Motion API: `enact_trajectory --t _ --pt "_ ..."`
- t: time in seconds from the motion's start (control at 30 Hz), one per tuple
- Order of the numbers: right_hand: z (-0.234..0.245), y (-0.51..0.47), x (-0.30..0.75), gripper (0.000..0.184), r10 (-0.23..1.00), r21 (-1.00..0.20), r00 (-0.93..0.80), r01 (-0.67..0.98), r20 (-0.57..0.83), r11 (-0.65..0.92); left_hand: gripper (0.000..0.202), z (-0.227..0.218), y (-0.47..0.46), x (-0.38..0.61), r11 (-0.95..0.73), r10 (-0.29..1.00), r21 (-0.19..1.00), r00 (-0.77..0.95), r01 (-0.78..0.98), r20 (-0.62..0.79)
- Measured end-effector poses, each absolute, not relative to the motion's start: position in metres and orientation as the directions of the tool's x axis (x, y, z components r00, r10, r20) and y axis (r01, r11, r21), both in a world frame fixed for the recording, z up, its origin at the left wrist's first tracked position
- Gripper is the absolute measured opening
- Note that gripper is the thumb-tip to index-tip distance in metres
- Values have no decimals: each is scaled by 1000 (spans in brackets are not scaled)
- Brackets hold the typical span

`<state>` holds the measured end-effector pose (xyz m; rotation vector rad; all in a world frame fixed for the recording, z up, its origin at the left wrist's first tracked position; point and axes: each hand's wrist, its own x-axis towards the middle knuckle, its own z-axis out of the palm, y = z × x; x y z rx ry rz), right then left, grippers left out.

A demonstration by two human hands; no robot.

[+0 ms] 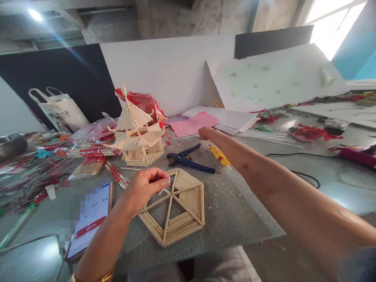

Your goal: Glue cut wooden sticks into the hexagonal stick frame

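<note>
My left hand [147,186] is closed in a pinch on a thin wooden stick at the left edge of a flat hexagonal panel of sticks [176,207] lying on the grey mat [229,211]. My right hand [207,133] reaches far forward across the table, near a pink paper sheet [194,122]; its fingers are turned away and hidden. Blue-handled pliers [189,160] and a yellow glue tube [219,155] lie just below the right arm. A tiered pagoda model of sticks [138,131] stands behind the left hand.
A phone [91,223] lies at the front left. Bundles of chopsticks in red wrappers [94,160] sit left of the pagoda. A red plastic bag [147,102], a tote bag [63,109], white boards [264,82] and a black cable [305,176] surround the work spot.
</note>
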<state>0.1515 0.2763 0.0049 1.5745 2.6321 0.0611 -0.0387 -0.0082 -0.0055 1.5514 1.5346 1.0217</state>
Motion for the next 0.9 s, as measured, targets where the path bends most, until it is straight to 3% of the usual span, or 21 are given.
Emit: enact_trajectory --t 0.17,0.33,0.47,0.7,0.9 --pt "10 271 148 28 790 232 -610 761 -62 606 19 -10 -13 -47 -22 996 893 -64 449 57" --pt "18 228 120 29 498 300 -867 473 -11 829 19 -12 -14 -47 13 994 932 -102 361 26" --pt "14 185 91 27 312 333 -950 289 -18 898 19 -10 -13 -36 33 999 911 -13 411 -31" --pt "13 144 97 22 237 350 -963 269 133 897 13 -9 -12 -18 -15 984 719 137 695 -112" --pt "13 112 139 19 176 243 -965 222 196 944 13 -16 -11 -11 -102 959 659 251 745 -136"
